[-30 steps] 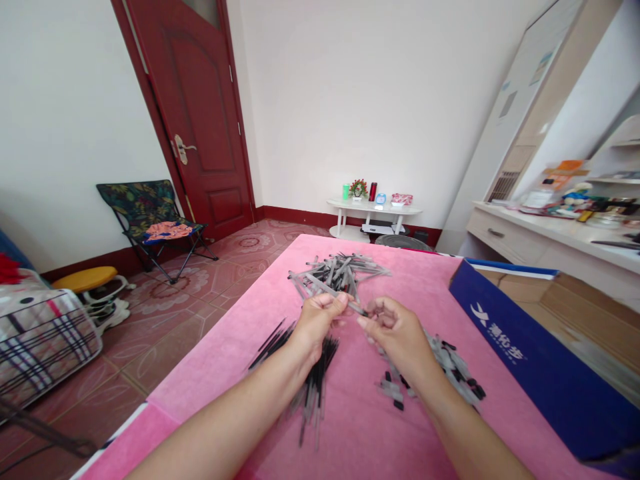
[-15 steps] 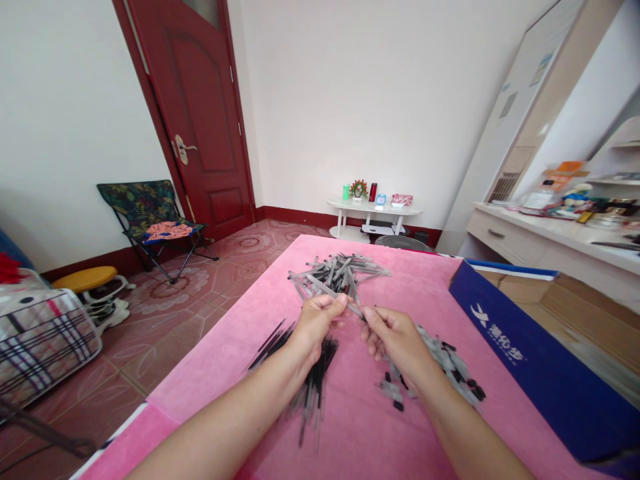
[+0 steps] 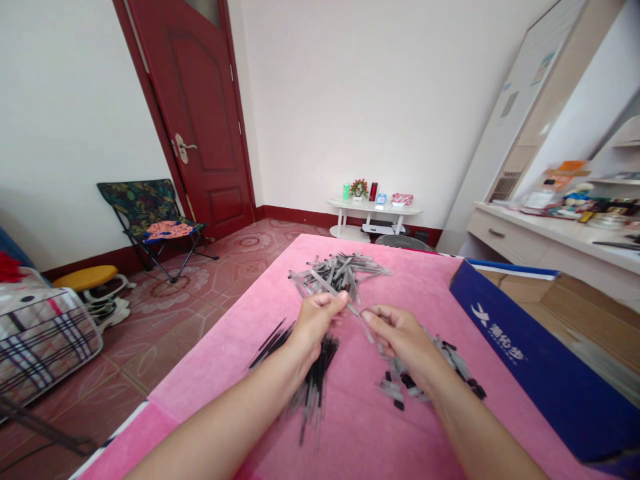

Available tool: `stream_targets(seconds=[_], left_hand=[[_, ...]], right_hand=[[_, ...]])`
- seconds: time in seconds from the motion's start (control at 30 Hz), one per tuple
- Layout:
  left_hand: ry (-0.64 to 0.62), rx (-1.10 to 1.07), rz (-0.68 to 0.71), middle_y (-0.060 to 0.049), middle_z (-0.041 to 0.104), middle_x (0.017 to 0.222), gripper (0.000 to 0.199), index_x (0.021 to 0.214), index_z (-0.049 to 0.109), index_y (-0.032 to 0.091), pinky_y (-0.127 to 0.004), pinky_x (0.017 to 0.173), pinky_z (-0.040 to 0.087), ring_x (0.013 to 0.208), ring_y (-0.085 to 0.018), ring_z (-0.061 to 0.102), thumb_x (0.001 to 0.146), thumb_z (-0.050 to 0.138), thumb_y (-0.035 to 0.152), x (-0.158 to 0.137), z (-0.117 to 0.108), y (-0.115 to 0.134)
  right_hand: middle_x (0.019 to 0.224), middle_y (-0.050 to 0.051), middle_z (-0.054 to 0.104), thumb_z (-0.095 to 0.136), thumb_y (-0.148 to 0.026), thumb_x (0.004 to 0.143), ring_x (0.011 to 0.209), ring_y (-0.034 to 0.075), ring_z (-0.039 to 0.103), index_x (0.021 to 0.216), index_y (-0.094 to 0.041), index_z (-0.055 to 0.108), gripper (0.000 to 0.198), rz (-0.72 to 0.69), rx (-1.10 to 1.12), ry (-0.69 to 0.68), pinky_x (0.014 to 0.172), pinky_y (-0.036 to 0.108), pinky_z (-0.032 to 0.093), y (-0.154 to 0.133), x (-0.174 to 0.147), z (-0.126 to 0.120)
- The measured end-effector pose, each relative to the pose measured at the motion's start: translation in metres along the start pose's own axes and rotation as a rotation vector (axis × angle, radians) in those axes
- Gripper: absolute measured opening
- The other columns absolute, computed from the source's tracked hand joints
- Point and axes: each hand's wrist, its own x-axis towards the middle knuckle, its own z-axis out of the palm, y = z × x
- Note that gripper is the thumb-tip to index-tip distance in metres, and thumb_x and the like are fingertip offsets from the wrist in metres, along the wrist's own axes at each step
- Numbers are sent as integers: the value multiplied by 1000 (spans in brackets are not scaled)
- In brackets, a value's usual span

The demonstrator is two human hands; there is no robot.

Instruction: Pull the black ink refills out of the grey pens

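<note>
My left hand (image 3: 320,321) pinches a thin translucent grey pen (image 3: 325,283), which slants from the far pile down toward my right hand. Its lower end (image 3: 353,309) sticks out past my left thumb. My right hand (image 3: 395,333) is closed just right of that end, a small gap away. By its fingertips shows a small clear piece (image 3: 369,335), seemingly a pen cap, slightly blurred. Beyond both hands lies a pile of grey and black pens (image 3: 345,270). Dark thin pen refills (image 3: 315,380) lie beside and under my left forearm. Clear and black caps (image 3: 393,390) lie around my right wrist.
A pink cloth (image 3: 225,400) covers the table. At its right edge stands an open blue cardboard box (image 3: 525,353). Farther off are a low white table (image 3: 375,208), a folding chair (image 3: 155,213) and a white dresser (image 3: 505,233).
My right hand has drawn slightly right, away from the pen's end, and a clear piece now shows at its fingertips. My left hand has stayed nearly in place with the pen.
</note>
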Motion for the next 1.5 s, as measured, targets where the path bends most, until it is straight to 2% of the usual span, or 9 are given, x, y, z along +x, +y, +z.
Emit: stream_targets(seconds=[0.17, 0.3, 0.43, 0.63, 0.7, 0.9, 1.13, 1.3, 1.5], left_hand=[[37, 31, 66, -1, 56, 51, 40, 60, 63, 11, -17, 44, 34, 44, -6, 45, 56, 69, 50, 6, -8, 11], [198, -88, 116, -2, 59, 58, 40, 70, 64, 12, -17, 47, 38, 49, -7, 50, 53, 70, 48, 23, -36, 34], [282, -160, 159, -1, 60, 61, 42, 72, 64, 13, -16, 48, 40, 52, -7, 53, 52, 71, 49, 31, -56, 50], [172, -102, 118, -2, 60, 60, 43, 73, 64, 13, -15, 46, 38, 50, -6, 52, 53, 70, 51, 27, -48, 43], [58, -33, 79, -2, 59, 59, 42, 71, 64, 13, -15, 46, 37, 48, -6, 50, 56, 67, 52, 23, -42, 41], [-339, 320, 8, 1, 51, 46, 39, 59, 63, 12, -17, 43, 33, 42, -6, 42, 60, 65, 51, 2, -23, 36], [-559, 396, 36, 2, 49, 47, 38, 54, 61, 12, -18, 46, 34, 45, -7, 41, 58, 66, 49, -14, -6, 26], [-600, 455, 23, -1, 53, 52, 42, 58, 61, 13, -20, 49, 36, 48, -9, 46, 65, 58, 54, -16, -5, 28], [-395, 392, 42, -4, 59, 52, 42, 62, 62, 13, -18, 46, 34, 46, -11, 50, 68, 55, 54, -11, -9, 36]], right_hand=[[49, -6, 29, 53, -31, 70, 48, 6, 27, 50, -16, 38, 29, -133, -258, -111, 45, 20, 21, -6, -7, 6], [46, -6, 29, 54, -24, 65, 46, 6, 26, 47, -15, 43, 23, -46, -282, -367, 44, 20, 19, -12, -18, 16], [43, -6, 33, 55, -21, 61, 44, 6, 27, 48, -14, 52, 15, 85, -271, -391, 43, 20, 19, -1, -24, 40], [44, -6, 30, 54, -38, 69, 44, 5, 25, 52, -12, 56, 31, 105, -275, -419, 42, 20, 17, 19, -26, 61], [45, -6, 33, 52, -43, 72, 44, 5, 27, 58, -12, 59, 35, 58, -211, -379, 42, 19, 19, 15, -23, 56], [46, -9, 31, 49, -50, 74, 36, 3, 15, 67, -17, 47, 34, 43, 202, -6, 37, 18, 11, -12, -13, 23], [42, -10, 27, 62, -44, 67, 36, 2, 15, 64, -16, 48, 31, 17, 261, 47, 36, 17, 10, -24, -17, 15], [42, -9, 29, 62, -41, 67, 35, 2, 18, 56, -17, 42, 33, 0, 254, 81, 35, 17, 11, -22, -14, 8], [46, -8, 32, 59, -38, 71, 34, 1, 15, 55, -18, 37, 34, -63, 320, 219, 33, 18, 9, -29, -11, -29]])
